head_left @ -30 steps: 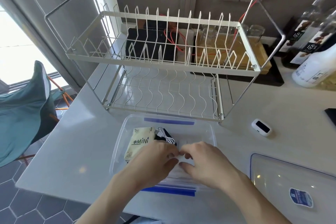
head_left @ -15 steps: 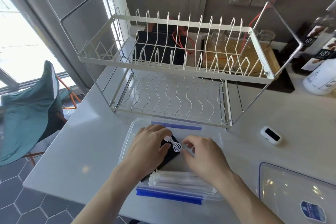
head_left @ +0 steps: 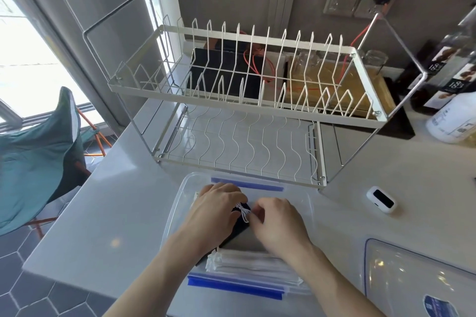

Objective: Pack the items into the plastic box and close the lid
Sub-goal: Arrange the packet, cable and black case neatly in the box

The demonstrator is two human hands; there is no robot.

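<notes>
Since a moment ago we have slid both hands toward the far side of the clear plastic box with blue clips (head_left: 306, 203), uncovering the bundle of white paper-wrapped sticks (head_left: 247, 264) along its near wall. Our left hand (head_left: 219, 210) lies curled over the flat black device (head_left: 238, 229) inside the box, fingers bent down on its far end. Our right hand (head_left: 277, 224) sits just beside it, fingertips pinching the thin white coiled cable (head_left: 244, 212) that rests on the black device between the two hands. A pale packet is barely visible under the left hand. We see the clear lid with a blue label (head_left: 412, 283) lying on the white counter (head_left: 103, 213) to the right, apart from the box. A small white gadget with a dark screen (head_left: 381, 199) rests beyond it, beside the white wire dish rack (head_left: 247, 110).
</notes>
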